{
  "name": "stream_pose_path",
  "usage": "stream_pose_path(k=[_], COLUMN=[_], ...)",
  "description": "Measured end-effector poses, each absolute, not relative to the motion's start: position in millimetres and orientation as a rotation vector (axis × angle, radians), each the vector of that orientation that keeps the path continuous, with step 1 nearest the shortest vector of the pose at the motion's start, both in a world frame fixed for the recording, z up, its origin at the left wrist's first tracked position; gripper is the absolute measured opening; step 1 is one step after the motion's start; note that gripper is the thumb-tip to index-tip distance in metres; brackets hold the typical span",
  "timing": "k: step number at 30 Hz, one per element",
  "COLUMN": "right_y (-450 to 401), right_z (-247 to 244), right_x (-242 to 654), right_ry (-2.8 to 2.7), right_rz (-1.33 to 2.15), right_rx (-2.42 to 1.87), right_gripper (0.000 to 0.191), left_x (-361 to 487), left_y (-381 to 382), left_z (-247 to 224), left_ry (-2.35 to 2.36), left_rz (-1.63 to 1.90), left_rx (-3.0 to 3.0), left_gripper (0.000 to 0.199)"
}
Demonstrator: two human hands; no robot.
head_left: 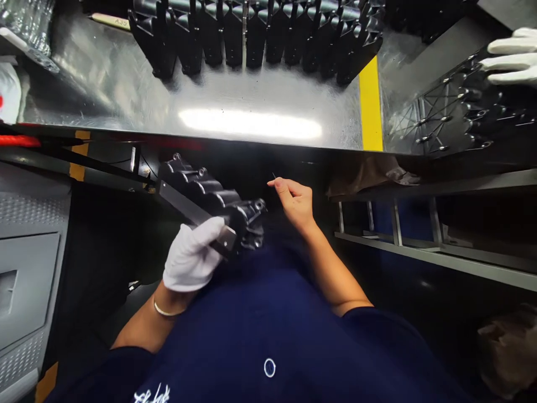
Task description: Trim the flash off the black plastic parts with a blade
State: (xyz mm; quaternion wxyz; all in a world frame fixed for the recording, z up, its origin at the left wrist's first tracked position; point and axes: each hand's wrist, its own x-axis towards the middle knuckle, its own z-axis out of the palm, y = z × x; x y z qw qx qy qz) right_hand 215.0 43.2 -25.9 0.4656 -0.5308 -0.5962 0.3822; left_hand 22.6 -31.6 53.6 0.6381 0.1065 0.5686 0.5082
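In a white glove, my left hand [191,257] grips a black moulded part [191,196] by its flat side bar near the lower right end. The part has a row of rounded, scalloped ribs and small ring-shaped lugs, and is tilted in front of my body, below the workbench edge. To its right, my bare right hand [296,202] is raised with thumb and forefinger pinched together. A thin dark sliver [274,176] sticks up from that pinch; its exact kind is too small to make out. My right hand is apart from the black part.
On the metal workbench [251,101] stands a row of similar black parts [255,42]. A marker [111,21] lies left of them; yellow tape [371,106] crosses the right side. Another person's gloved hand [512,59] is over black parts at right. A metal rack [419,249] stands below.
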Motion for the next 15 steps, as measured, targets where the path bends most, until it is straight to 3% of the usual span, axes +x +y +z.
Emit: stream_pose_path(k=[6,15], right_y=[19,17], right_z=[16,27], right_x=[213,204], right_ry=[-1.732,-1.782], right_rz=[1.062,1.174], right_rx=[-0.910,-0.875], right_gripper=[0.029,0.026], left_x=[19,23], left_y=[-18,-29], left_z=[38,36], left_ry=[1.311,1.480], left_rz=[1.344,1.360], left_rx=[0.259,0.684], left_gripper=[0.021,0.038])
